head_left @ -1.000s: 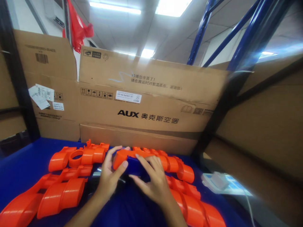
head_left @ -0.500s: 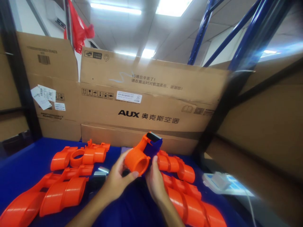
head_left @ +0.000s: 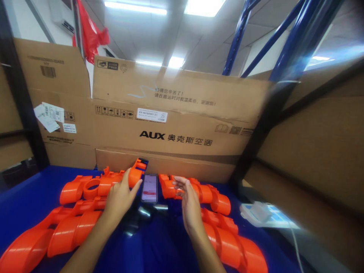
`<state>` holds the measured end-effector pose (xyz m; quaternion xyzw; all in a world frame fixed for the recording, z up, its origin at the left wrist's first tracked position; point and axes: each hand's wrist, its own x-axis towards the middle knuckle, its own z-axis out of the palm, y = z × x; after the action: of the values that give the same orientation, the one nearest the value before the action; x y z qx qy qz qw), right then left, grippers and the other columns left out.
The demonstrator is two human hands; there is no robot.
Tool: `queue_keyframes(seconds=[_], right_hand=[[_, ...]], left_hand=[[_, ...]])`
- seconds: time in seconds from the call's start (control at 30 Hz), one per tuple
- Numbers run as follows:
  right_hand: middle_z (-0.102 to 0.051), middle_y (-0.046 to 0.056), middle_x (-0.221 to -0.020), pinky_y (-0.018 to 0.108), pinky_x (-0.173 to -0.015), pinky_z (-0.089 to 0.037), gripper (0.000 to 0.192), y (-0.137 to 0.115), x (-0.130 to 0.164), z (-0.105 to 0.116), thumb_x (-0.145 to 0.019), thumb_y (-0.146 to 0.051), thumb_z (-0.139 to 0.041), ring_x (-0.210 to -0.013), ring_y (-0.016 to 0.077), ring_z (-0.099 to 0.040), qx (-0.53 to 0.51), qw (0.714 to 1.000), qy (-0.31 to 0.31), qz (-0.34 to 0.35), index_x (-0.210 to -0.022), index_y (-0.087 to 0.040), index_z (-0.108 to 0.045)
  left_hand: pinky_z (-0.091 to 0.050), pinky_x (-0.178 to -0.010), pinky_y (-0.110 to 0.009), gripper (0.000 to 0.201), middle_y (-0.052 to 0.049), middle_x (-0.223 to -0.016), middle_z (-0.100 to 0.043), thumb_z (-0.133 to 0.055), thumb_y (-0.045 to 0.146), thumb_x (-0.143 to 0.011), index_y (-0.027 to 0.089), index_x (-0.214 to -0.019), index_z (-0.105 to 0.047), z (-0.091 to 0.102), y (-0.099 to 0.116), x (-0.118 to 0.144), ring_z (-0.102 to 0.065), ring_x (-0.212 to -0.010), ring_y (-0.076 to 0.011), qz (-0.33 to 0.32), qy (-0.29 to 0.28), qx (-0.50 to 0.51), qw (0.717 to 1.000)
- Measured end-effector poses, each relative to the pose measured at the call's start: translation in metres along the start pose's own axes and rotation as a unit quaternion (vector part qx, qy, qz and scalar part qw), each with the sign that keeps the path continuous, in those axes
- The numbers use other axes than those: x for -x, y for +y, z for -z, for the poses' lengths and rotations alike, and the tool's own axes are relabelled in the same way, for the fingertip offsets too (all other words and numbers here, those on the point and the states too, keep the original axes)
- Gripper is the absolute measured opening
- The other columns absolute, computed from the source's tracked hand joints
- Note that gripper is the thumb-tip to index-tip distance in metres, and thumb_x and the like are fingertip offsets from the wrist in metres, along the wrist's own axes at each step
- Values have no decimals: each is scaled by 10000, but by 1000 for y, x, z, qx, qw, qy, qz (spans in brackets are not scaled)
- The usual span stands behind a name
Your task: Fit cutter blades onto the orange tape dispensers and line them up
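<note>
Head view: my left hand (head_left: 121, 195) rests spread on the orange moulded plastic shell (head_left: 113, 182); right hand (head_left: 189, 201) hovers open. I'd seat it flat, gently.

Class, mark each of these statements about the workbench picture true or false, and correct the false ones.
1. A phone with a lit screen lies between the two hands. True.
2. The right hand grips a blue tool. False: it is open and holds nothing.
3. The left hand rests on an orange plastic part. True.
4. The cardboard box behind the parts is printed AUX. True.
5. The table cover is green. False: it is blue.
</note>
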<state>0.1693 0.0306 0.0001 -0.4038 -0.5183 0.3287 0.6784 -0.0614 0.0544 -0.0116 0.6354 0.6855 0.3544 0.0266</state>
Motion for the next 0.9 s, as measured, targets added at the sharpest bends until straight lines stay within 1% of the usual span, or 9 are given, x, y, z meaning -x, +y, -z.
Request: queue_keyframes(seconds=[0.07,0.17,0.3,0.4,0.47,0.57,0.67,0.8,0.9], right_hand=[[-728,83,-1038,369,-826,-508,488,-2,2,-1,-969,-575,-412,-1000,251,-649,-8,1000,-10,3,-1086,-202,-705],[-737,78,-965,359,-787,-506,509,-3,3,-1,-958,-602,-423,-934,245,-654,-9,1000,-19,1,-1046,-198,-719],[-742,83,-951,353,-760,-503,524,-3,2,0,-952,-618,-427,-924,251,-657,9,1000,-19,3,-986,-193,-731],[-743,84,-934,363,-777,-506,514,-5,3,0,-952,-612,-436,-924,257,-662,14,1000,-19,7,-956,-192,-732],[-745,84,-933,370,-792,-510,506,-8,4,-1,-953,-604,-441,-918,256,-669,4,1000,-26,7,-933,-192,-733],[-748,83,-911,367,-784,-515,501,-12,6,-2,-952,-598,-451,-903,256,-679,-1,999,-38,2,-895,-190,-737],[-750,83,-898,358,-758,-516,509,-15,7,-3,-947,-602,-456,-887,256,-682,10,999,-40,0,-862,-189,-741],[-751,82,-907,360,-773,-512,509,-16,8,-3,-948,-600,-453,-894,257,-678,10,999,-35,-5,-864,-190,-742],[-751,84,-929,363,-779,-509,499,-15,8,-2,-954,-591,-447,-911,260,-673,2,999,-34,-10,-887,-193,-741]], left_hand=[[-505,-779,-445,712,-159,-861,-764,-458,577,-932,135,-1486,-395,-2,-2,1,-723,-887,-386,-12,-12,-90,996],[-503,-759,-433,686,-183,-878,-762,-392,571,-959,108,-1464,-404,-8,-1,3,-724,-880,-386,-23,-36,-148,988],[-502,-744,-419,669,-187,-857,-760,-389,562,-964,93,-1440,-423,-12,-2,3,-730,-844,-373,-21,-61,-169,983],[-501,-741,-418,676,-190,-859,-760,-388,540,-972,83,-1470,-379,-12,-2,4,-732,-830,-368,-28,-70,-173,982],[-502,-745,-424,676,-193,-865,-760,-386,529,-974,76,-1476,-372,-11,-3,4,-732,-836,-370,-29,-79,-173,981],[-505,-769,-439,681,-205,-907,-759,-389,533,-967,67,-1462,-404,-10,-2,5,-725,-873,-376,-22,-86,-165,982],[-510,-804,-449,685,-227,-1046,-740,-407,536,-952,80,-1463,-426,-9,-1,5,-694,-979,-383,-28,-77,-157,984],[-505,-892,-467,642,-235,-1299,-633,-412,522,-950,101,-1426,-501,-7,-2,3,-541,-1228,-398,-57,-28,-156,986],[-507,-906,-489,600,-222,-1431,-524,-342,505,-975,139,-1411,-529,-3,-6,1,-508,-1262,-394,-47,-10,-163,986]])
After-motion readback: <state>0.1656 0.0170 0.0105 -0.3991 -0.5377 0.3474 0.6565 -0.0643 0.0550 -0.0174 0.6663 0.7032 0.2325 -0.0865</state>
